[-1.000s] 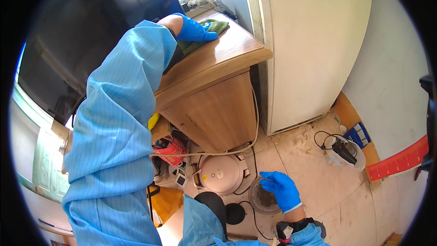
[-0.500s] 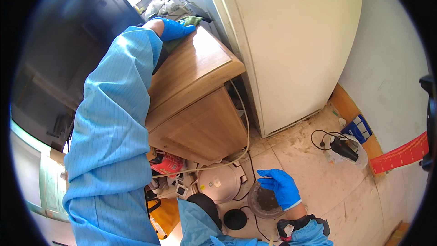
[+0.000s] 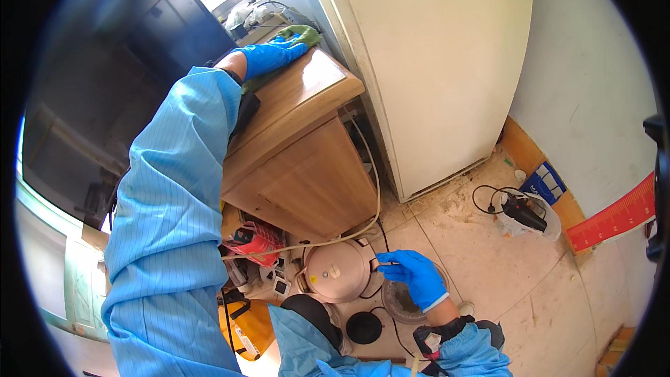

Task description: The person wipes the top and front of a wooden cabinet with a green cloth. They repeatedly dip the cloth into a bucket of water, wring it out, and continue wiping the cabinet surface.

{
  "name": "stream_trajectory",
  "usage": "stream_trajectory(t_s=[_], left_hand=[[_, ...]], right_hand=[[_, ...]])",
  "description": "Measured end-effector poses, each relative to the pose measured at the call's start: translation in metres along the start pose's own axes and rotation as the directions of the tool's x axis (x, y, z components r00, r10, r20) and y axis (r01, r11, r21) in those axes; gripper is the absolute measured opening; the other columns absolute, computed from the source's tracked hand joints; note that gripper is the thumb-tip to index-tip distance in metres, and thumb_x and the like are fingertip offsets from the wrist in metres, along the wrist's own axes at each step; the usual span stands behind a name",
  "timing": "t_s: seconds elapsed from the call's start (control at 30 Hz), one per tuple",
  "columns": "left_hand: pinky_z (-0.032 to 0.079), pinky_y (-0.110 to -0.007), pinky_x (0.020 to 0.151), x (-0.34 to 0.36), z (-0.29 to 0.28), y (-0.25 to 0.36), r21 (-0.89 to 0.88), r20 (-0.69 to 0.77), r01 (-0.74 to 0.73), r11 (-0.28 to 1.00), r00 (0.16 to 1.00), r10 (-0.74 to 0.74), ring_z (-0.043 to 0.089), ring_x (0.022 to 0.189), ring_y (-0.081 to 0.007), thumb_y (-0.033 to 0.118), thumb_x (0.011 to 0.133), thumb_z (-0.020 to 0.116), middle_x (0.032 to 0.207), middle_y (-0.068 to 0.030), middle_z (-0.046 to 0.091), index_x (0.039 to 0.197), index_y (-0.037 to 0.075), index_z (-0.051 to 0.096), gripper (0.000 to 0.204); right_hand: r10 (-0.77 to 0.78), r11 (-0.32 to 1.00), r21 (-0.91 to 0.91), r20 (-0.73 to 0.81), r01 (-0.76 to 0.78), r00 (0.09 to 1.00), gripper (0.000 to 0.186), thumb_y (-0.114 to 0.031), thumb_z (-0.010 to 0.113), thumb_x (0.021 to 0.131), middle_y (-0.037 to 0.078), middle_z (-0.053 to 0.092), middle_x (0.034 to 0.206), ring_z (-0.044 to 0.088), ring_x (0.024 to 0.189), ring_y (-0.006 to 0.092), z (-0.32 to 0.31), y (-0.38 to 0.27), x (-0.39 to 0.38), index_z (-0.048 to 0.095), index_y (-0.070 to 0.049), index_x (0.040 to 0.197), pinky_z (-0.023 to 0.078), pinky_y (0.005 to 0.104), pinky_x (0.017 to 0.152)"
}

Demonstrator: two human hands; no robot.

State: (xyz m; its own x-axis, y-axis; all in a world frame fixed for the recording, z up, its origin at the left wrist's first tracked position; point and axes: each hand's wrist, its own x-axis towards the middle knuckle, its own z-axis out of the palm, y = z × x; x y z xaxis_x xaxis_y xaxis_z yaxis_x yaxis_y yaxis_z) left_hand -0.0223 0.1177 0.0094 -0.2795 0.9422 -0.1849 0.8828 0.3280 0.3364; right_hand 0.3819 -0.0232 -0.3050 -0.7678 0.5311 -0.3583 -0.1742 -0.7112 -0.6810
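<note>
My left hand (image 3: 271, 58), in a blue glove, reaches far forward and presses a green cloth (image 3: 305, 34) onto the top of a wooden cabinet (image 3: 303, 178). More of the cloth shows beneath the palm; the fingertips partly sink into it. My right hand (image 3: 415, 279), gloved in blue too, hangs low over the floor with nothing in it, fingers stretched out and apart from the thumb. Below it is a round translucent tub (image 3: 399, 301), partly covered by the hand. Beside that lies a round pinkish appliance (image 3: 339, 271) with a flat lid.
A large dark screen (image 3: 132, 77) stands left of the cabinet, a tall cream panel (image 3: 447, 63) to its right. A pale cord (image 3: 377, 199) runs down past the cabinet. On the floor are a yellow bag (image 3: 252, 324), a black disc (image 3: 363, 327) and a black device (image 3: 523, 213) in plastic.
My left hand has slid the green cloth slightly right along the cabinet top. My right hand has shifted a little left and up. The view has moved slightly.
</note>
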Motion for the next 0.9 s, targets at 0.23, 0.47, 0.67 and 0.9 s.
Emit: stream_trajectory(t_s=[0.23,0.47,0.67,0.9], left_hand=[[0.015,-0.050,0.122,-0.039,0.022,0.031,0.329,-0.008,-0.198,0.923,0.977,0.212,0.024,0.149,-0.0320,0.068,0.098,0.028,0.161,-0.0081,0.028,0.156,0.021,0.030,0.075],[0.011,-0.048,0.124,-0.087,0.046,0.069,0.424,-0.010,-0.224,0.878,0.968,0.251,0.016,0.151,-0.0313,0.070,0.097,0.028,0.163,-0.0082,0.022,0.155,0.026,0.031,0.073],[0.011,-0.050,0.123,-0.110,0.060,0.083,0.394,-0.012,-0.370,0.841,0.913,0.408,0.015,0.151,-0.0365,0.073,0.094,0.031,0.162,-0.0140,0.022,0.155,0.024,0.031,0.078],[0.031,-0.047,0.116,-0.115,0.088,0.080,0.496,-0.208,-0.355,0.792,0.837,0.506,0.039,0.138,-0.0415,0.059,0.099,0.039,0.152,-0.0205,0.040,0.142,0.024,0.052,0.058]], right_hand=[[-0.024,0.998,-0.063,0.055,0.027,0.998,0.036,-0.027,0.050,0.100,0.013,0.070,0.115,0.068,0.101,0.0221,0.006,0.012,-0.012,0.066,0.001,0.117,0.053,0.0345,0.090],[-0.038,0.994,-0.092,0.126,0.050,0.991,0.031,-0.024,0.054,0.100,0.011,0.068,0.109,0.069,0.100,0.0227,0.012,0.025,-0.016,0.068,0.000,0.112,0.056,0.0308,0.087],[-0.013,0.999,-0.042,0.074,0.016,0.997,0.029,-0.025,0.057,0.098,0.011,0.071,0.109,0.070,0.096,0.0234,0.014,0.024,-0.010,0.065,-0.001,0.113,0.056,0.0309,0.084],[-0.027,0.997,-0.067,0.064,0.032,0.998,0.030,-0.024,0.057,0.098,0.013,0.071,0.111,0.070,0.096,0.0240,0.012,0.026,-0.010,0.064,0.000,0.113,0.056,0.0331,0.086]])
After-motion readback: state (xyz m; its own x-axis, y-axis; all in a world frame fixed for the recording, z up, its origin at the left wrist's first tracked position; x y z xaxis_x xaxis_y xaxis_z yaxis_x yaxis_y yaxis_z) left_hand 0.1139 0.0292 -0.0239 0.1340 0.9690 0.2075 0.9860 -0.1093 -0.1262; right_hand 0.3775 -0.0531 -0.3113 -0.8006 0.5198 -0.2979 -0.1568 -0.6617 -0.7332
